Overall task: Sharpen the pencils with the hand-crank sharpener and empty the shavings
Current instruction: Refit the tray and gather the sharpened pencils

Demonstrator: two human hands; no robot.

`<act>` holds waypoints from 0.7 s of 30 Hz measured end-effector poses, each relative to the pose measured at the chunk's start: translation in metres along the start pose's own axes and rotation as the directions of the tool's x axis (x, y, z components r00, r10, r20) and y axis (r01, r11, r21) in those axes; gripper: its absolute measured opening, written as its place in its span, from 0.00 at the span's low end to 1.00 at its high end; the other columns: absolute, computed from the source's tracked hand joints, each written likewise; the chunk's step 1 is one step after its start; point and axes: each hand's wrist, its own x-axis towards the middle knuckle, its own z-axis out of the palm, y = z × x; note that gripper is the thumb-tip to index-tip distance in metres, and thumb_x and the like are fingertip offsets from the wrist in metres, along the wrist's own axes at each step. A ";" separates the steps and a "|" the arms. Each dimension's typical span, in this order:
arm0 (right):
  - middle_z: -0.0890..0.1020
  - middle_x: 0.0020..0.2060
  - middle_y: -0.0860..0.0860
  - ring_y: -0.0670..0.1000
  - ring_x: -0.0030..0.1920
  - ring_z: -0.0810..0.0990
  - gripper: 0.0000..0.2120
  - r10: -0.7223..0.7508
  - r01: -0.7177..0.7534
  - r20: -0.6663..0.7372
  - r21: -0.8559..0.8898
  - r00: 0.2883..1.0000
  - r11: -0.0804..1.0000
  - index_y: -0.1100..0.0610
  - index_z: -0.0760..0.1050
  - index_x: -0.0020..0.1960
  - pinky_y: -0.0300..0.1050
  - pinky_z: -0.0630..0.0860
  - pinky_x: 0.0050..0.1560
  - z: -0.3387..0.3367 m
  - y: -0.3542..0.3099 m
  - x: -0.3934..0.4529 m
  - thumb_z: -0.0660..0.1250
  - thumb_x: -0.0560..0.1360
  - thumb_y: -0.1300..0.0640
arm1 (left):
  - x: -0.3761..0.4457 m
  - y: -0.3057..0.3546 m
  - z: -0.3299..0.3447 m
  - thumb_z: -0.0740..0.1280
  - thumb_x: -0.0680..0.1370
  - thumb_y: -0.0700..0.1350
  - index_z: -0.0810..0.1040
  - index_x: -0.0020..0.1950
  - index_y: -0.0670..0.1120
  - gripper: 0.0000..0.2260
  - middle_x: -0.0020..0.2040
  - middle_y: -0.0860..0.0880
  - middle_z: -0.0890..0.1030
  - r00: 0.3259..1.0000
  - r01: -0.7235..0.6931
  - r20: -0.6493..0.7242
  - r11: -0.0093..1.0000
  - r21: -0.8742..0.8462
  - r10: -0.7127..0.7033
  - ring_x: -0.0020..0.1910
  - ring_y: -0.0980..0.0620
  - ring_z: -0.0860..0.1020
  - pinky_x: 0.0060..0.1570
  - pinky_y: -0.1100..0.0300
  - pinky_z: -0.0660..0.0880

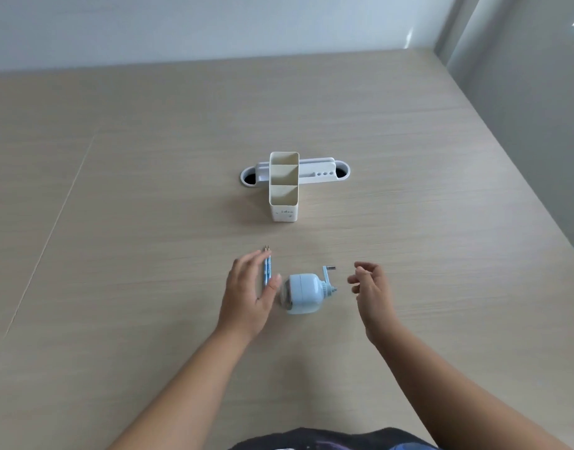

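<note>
A pale blue hand-crank sharpener (303, 293) sits on the wooden table, its crank handle (329, 271) pointing to the upper right. Two blue pencils (267, 267) lie side by side just left of it, their ends pointing away from me. My left hand (248, 295) hovers open between the pencils and the sharpener, palm facing right, thumb close to the sharpener's left side. My right hand (371, 292) hangs to the right of the crank with fingers loosely curled and holds nothing.
A cream pen holder (284, 209) with two compartments stands farther back at the centre. Behind it a white cable grommet (342, 173) is set into the table (116, 254). The table's right edge runs diagonally past a grey wall.
</note>
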 end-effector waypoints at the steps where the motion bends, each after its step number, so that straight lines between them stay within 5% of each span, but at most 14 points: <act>1: 0.78 0.42 0.51 0.50 0.40 0.74 0.07 -0.052 0.052 -0.001 -0.070 0.999 0.996 0.51 0.73 0.52 0.43 0.71 0.40 0.000 -0.010 0.003 0.59 0.77 0.58 | 0.010 -0.006 -0.005 0.66 0.76 0.49 0.75 0.61 0.49 0.14 0.57 0.53 0.74 0.994 0.102 -0.034 0.995 -0.002 -0.102 0.55 0.56 0.74 0.57 0.63 0.70; 4: 0.76 0.39 0.48 0.47 0.33 0.73 0.09 -0.221 0.228 0.058 -0.280 0.974 0.932 0.51 0.73 0.51 0.40 0.70 0.31 0.014 -0.043 0.015 0.59 0.74 0.62 | 0.037 -0.027 -0.007 0.70 0.73 0.45 0.80 0.46 0.48 0.03 0.41 0.51 0.80 0.921 0.378 0.065 0.921 0.092 -0.384 0.40 0.51 0.79 0.43 0.60 0.74; 8: 0.75 0.36 0.47 0.47 0.30 0.73 0.10 -0.321 0.409 0.264 -0.433 0.910 0.803 0.53 0.75 0.51 0.38 0.68 0.27 0.055 -0.072 0.039 0.60 0.74 0.63 | 0.054 -0.037 0.008 0.75 0.67 0.52 0.78 0.34 0.48 0.11 0.34 0.50 0.82 0.838 0.499 0.157 0.850 0.169 -0.523 0.37 0.49 0.81 0.41 0.54 0.79; 11: 0.78 0.38 0.49 0.49 0.33 0.75 0.09 -0.195 0.417 0.418 -0.543 0.887 0.729 0.53 0.76 0.51 0.40 0.70 0.33 0.083 -0.073 0.058 0.62 0.73 0.61 | 0.063 -0.039 0.016 0.77 0.65 0.52 0.76 0.32 0.48 0.13 0.32 0.49 0.82 0.819 0.531 0.161 0.833 0.153 -0.551 0.35 0.48 0.82 0.40 0.53 0.80; 14: 0.82 0.46 0.52 0.53 0.46 0.79 0.07 -0.011 0.434 0.504 -0.734 0.864 0.523 0.56 0.79 0.48 0.42 0.74 0.44 0.107 -0.063 0.074 0.66 0.72 0.56 | 0.068 -0.042 0.015 0.77 0.66 0.47 0.77 0.33 0.49 0.10 0.34 0.48 0.83 0.805 0.554 0.178 0.824 0.116 -0.566 0.33 0.48 0.82 0.41 0.52 0.81; 18: 0.72 0.30 0.52 0.52 0.32 0.72 0.21 0.139 0.366 0.444 -0.850 0.885 0.379 0.59 0.67 0.32 0.44 0.66 0.28 0.137 -0.054 0.080 0.72 0.68 0.45 | 0.069 -0.036 0.007 0.75 0.66 0.43 0.77 0.36 0.50 0.07 0.41 0.48 0.84 0.808 0.535 0.173 0.825 0.180 -0.562 0.40 0.48 0.81 0.41 0.59 0.77; 21: 0.71 0.30 0.51 0.50 0.30 0.70 0.21 0.138 0.373 0.427 -0.877 0.894 0.303 0.56 0.65 0.32 0.42 0.66 0.29 0.155 -0.051 0.078 0.74 0.67 0.46 | 0.071 -0.032 0.004 0.73 0.65 0.42 0.79 0.40 0.48 0.06 0.42 0.48 0.83 0.815 0.519 0.158 0.823 0.230 -0.558 0.41 0.46 0.81 0.40 0.60 0.75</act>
